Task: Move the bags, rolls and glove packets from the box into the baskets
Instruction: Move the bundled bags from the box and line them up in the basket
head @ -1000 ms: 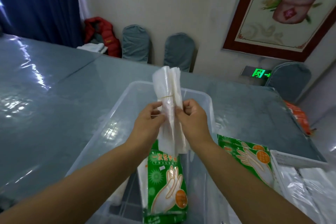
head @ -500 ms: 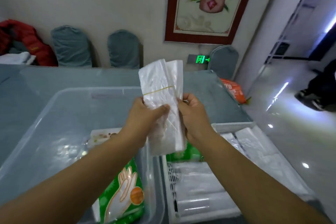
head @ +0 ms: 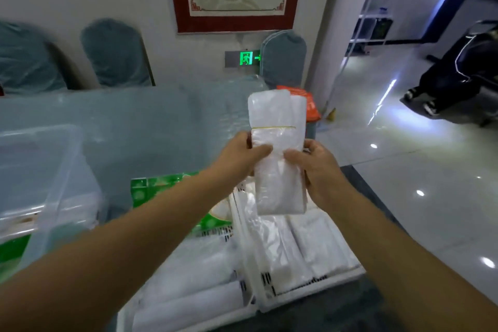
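A flat bundle of white plastic bags (head: 279, 151), bound by a yellow rubber band, stands upright in the air between both hands. My left hand (head: 239, 155) grips its left edge and my right hand (head: 314, 167) grips its right edge. The bundle hangs over the right white basket (head: 310, 287), which holds more white bags. A second white basket (head: 244, 288) to its left holds white rolls (head: 188, 302). Green glove packets (head: 172, 191) lie behind that basket. The clear plastic box (head: 54, 170) sits at the far left.
The grey table (head: 148, 127) carries the box and baskets, with its right edge just past the right basket. Covered chairs (head: 116, 54) line the wall. An orange bag (head: 310, 104) sits beyond the table. A glossy floor (head: 404, 170) spreads to the right, with a dark seat (head: 458, 75).
Both hands have carried the bag bundle rightward, from above the clear box to above the right white basket. My view has swung right along with them.
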